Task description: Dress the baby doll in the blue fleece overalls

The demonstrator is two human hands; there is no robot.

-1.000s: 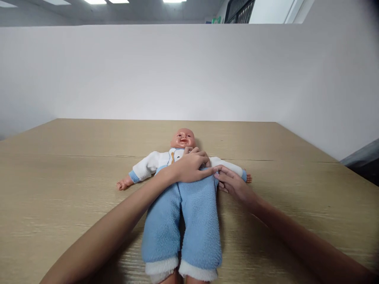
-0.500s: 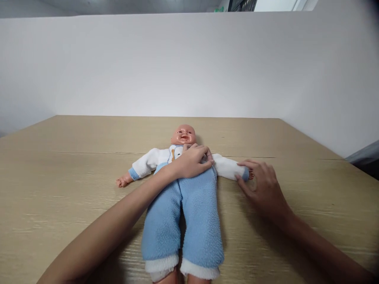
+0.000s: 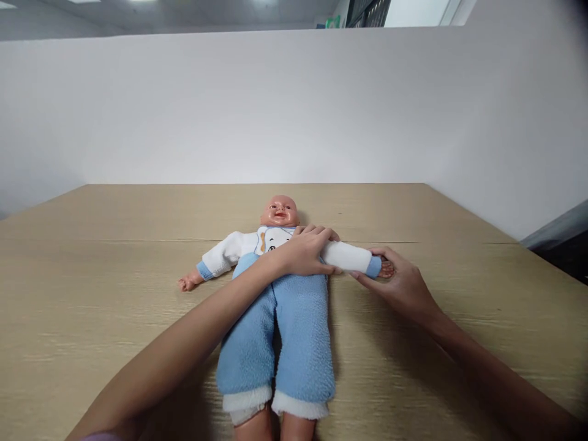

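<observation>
A baby doll [image 3: 278,211] lies on its back on the wooden table [image 3: 92,294], head away from me. It wears a white fleece top [image 3: 227,251] and blue fleece trousers [image 3: 294,331]. My left hand [image 3: 305,252] reaches across the doll's chest and closes on the upper part of the doll's right-side white sleeve [image 3: 346,257]. My right hand [image 3: 399,283] cups the end of that sleeve, fingers wrapped under the blue cuff and the doll's small hand. The doll's other arm lies stretched out to the left, untouched.
A plain white partition [image 3: 294,110] stands along the table's far edge and right side. The right table edge drops to a dark floor area [image 3: 560,239]. Ceiling lights show above the partition.
My right hand moved from the doll's waist out to the sleeve end and took hold of the cuff. My left hand slid from the chest onto the sleeve's upper part.
</observation>
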